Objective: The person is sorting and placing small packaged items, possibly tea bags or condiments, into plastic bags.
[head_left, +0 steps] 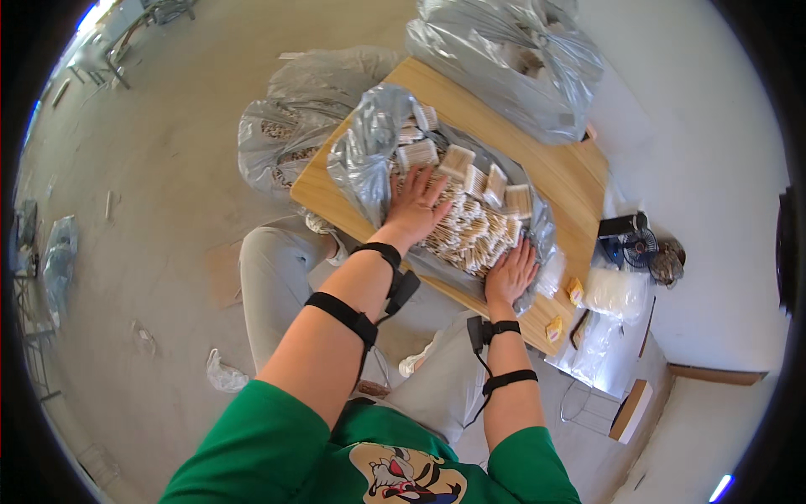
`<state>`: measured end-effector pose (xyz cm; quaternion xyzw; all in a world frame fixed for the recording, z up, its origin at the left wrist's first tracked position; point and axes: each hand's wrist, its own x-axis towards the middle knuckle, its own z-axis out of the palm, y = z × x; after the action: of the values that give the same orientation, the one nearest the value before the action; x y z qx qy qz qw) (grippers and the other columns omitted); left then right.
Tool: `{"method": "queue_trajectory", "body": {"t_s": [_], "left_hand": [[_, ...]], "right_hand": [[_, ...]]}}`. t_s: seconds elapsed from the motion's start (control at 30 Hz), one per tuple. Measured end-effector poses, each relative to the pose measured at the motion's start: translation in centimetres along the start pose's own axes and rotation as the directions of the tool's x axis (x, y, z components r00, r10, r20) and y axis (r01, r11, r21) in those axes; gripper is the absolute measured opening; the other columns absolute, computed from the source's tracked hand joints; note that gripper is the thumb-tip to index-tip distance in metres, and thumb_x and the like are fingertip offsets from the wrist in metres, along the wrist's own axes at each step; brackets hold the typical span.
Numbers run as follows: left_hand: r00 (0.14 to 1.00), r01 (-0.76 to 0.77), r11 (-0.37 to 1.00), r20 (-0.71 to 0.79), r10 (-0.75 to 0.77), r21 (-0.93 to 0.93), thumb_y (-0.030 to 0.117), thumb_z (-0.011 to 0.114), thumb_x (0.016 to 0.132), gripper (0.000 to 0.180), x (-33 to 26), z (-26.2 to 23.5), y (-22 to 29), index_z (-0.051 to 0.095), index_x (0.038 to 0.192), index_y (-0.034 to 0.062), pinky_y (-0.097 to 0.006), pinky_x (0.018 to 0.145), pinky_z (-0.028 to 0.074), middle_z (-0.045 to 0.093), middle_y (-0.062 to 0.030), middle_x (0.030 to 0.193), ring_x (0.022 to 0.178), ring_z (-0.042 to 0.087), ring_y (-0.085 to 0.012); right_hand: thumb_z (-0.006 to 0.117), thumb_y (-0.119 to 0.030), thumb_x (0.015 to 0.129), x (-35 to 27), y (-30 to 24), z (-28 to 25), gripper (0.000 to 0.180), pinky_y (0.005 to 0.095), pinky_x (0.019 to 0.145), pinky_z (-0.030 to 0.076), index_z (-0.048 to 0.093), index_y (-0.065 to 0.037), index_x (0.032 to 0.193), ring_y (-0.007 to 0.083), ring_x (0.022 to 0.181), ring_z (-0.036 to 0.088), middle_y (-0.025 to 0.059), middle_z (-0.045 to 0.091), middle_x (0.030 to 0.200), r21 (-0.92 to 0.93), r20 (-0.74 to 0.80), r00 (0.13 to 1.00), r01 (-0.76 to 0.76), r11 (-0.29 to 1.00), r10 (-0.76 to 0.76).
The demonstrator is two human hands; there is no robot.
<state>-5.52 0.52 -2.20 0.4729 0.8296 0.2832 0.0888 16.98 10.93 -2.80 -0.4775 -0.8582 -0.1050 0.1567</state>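
Observation:
A heap of loose cotton swabs [470, 228] lies in an opened grey plastic bag [361, 164] on the wooden table. Along the far side of the heap sit several packed bundles of swabs [457, 161]. My left hand [416, 206] rests on the left part of the heap, palm down with its fingers spread. At the heap's right edge, my right hand [512, 275] lies with its fingers stretched out, touching the swabs and the bag's side. Neither hand grips anything. Black straps with small devices circle both forearms.
Another large grey bag [508, 71] stands at the table's [567, 189] far end. More filled bags [281, 139] lie on the floor to the left. A small fan [640, 246], clear plastic bags [617, 292] and small yellow packets [554, 328] are at the right, by the white wall.

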Motion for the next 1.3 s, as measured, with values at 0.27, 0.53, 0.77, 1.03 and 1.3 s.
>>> {"method": "queue_trajectory", "body": {"t_s": [0.27, 0.53, 0.77, 1.03, 1.3], "left_hand": [[1.0, 0.013, 0.998, 0.008, -0.013, -0.065, 0.048, 0.035, 0.093, 0.057, 0.0, -0.2, -0.1, 0.028, 0.142, 0.022, -0.055, 0.109, 0.003, 0.019, -0.0095, 0.149, 0.139, 0.009, -0.0305], [0.989, 0.021, 0.996, 0.149, -0.009, -0.083, 0.048, 0.031, 0.094, 0.058, 0.2, -0.9, 0.4, 0.021, 0.145, 0.0217, -0.055, 0.109, -0.001, 0.01, -0.0096, 0.152, 0.14, -0.001, -0.0299], [0.96, 0.064, 0.998, 0.274, -0.059, -0.009, 0.046, 0.031, 0.094, 0.059, 0.4, -1.7, 0.5, 0.016, 0.146, 0.0217, -0.056, 0.109, -0.002, 0.003, -0.0079, 0.153, 0.14, -0.002, -0.0301], [0.925, 0.081, 0.996, 0.368, -0.091, 0.044, 0.047, 0.033, 0.094, 0.061, 1.0, -1.9, 1.0, 0.012, 0.146, 0.0251, -0.057, 0.108, -0.003, 0.0, -0.007, 0.153, 0.141, -0.005, -0.0291], [0.893, 0.071, 0.994, 0.438, -0.102, 0.085, 0.048, 0.03, 0.094, 0.062, 1.2, -2.1, 0.8, 0.008, 0.147, 0.026, -0.058, 0.108, -0.001, -0.004, -0.0076, 0.153, 0.141, -0.006, -0.0293]], "right_hand": [[0.044, -0.022, 0.089, 0.0, -0.5, 0.1, 0.049, 0.0444, 0.11, 0.018, 0.038, -0.01, 0.136, 0.0256, 0.132, 0.031, 0.0063, 0.038, 0.141, -0.033, -0.01, 1.0, -0.012, 0.999, 0.011], [0.037, -0.024, 0.094, -0.2, -0.1, 0.5, 0.041, 0.0434, 0.108, 0.021, 0.043, -0.007, 0.131, 0.0252, 0.13, 0.034, 0.0057, 0.043, 0.137, -0.075, -0.049, 0.999, 0.004, 0.997, -0.008], [0.042, -0.021, 0.09, -0.1, -0.7, -0.3, 0.046, 0.0457, 0.109, 0.019, 0.039, -0.009, 0.135, 0.0282, 0.131, 0.032, 0.0096, 0.041, 0.138, -0.007, -0.025, 1.0, -0.018, 1.0, 0.018], [0.046, -0.019, 0.088, 0.2, -0.8, -0.9, 0.046, 0.046, 0.108, 0.022, 0.041, -0.008, 0.132, 0.0296, 0.128, 0.036, 0.0091, 0.045, 0.135, 0.016, -0.063, 0.998, -0.028, 0.999, 0.028], [0.049, -0.018, 0.086, 0.0, -1.1, -1.4, 0.047, 0.0463, 0.108, 0.022, 0.042, -0.007, 0.131, 0.0309, 0.128, 0.035, 0.0117, 0.044, 0.134, 0.053, -0.05, 0.997, -0.047, 0.997, 0.05]]}}
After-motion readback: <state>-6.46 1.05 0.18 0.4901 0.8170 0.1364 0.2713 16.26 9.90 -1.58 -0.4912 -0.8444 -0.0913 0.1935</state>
